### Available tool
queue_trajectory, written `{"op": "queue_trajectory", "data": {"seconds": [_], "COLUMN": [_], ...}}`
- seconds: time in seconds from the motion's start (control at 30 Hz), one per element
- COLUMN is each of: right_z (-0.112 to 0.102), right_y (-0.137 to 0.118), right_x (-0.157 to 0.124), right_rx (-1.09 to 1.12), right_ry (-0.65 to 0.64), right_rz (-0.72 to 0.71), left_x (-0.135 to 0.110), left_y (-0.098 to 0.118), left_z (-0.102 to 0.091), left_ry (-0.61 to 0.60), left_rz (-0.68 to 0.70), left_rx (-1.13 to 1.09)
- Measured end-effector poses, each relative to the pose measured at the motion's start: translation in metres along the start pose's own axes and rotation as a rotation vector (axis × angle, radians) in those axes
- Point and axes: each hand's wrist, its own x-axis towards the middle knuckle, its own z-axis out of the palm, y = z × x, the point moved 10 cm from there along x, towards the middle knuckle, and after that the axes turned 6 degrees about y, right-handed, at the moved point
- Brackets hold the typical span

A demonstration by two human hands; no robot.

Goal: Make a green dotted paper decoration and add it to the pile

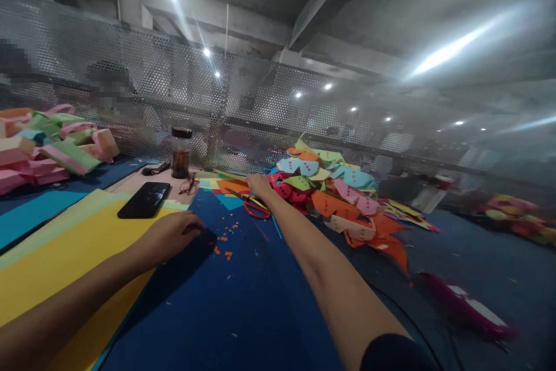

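My right hand (259,184) is stretched far forward, its fingers lying on an orange paper sheet (232,186) just behind the red-handled scissors (256,207). Whether it grips anything is hidden by the back of the hand. My left hand (170,235) rests knuckles-up with fingers curled on the dark blue sheet (243,296), at the edge of the yellow paper (65,261). A black phone (144,199) lies just beyond it. Small orange scraps (223,238) dot the blue sheet between my arms.
A heap of coloured folded paper shapes (334,186) lies right of my right hand. A stack of pink and green folded paper (47,148) sits at far left. A dark-lidded jar (180,153) and glasses (187,186) stand before a perforated metal screen (260,105). A magenta object (464,304) lies at right.
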Motion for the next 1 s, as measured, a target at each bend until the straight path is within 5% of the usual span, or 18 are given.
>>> {"op": "queue_trajectory", "data": {"seconds": [0.23, 0.5, 0.73, 1.0], "right_z": [-0.075, -0.129, -0.134, -0.1], "right_y": [0.002, 0.015, 0.024, -0.024], "right_x": [-0.021, -0.118, -0.112, -0.046], "right_rx": [0.126, 0.22, 0.103, -0.058], "right_ry": [0.167, 0.275, 0.298, 0.262], "right_rz": [-0.079, -0.178, -0.088, -0.037], "left_x": [0.0, -0.002, -0.002, -0.004], "left_y": [-0.002, 0.004, 0.004, 0.015], "left_z": [-0.006, -0.018, -0.025, -0.036], "left_ry": [0.044, 0.119, 0.145, 0.136], "left_rz": [-0.038, -0.057, -0.067, -0.002], "left_rx": [-0.062, -0.16, -0.066, 0.066]}}
